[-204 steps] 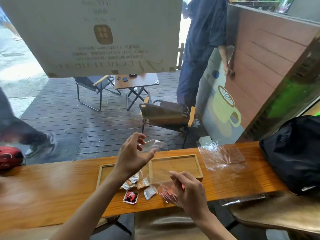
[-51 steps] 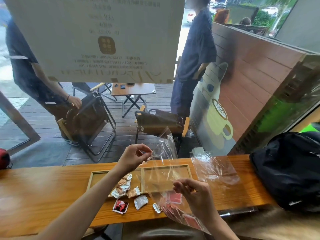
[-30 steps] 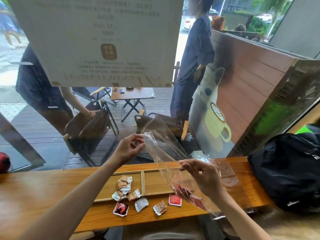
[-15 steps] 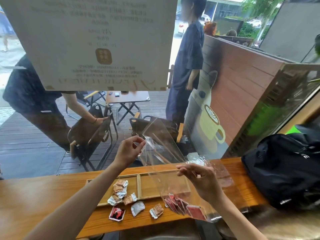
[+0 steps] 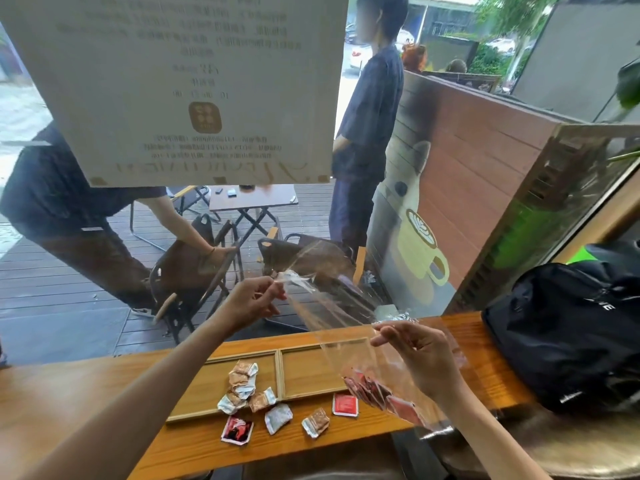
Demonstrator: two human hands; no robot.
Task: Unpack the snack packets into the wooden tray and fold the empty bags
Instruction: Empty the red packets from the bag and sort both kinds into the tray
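clear bag (image 5: 332,317) stretched between both hands

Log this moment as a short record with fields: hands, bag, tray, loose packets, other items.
left hand: raised, pinching the top corner of the clear bag
right hand: gripping the bag's side further down
bag contents: red packets bunched at the low end
wooden tray: two compartments; left holds a pile of brown and white packets, right looks empty
loose on counter: four packets in front of the tray, including a flat red one
other: a second clear bag lying flat behind the right hand; black backpack at right
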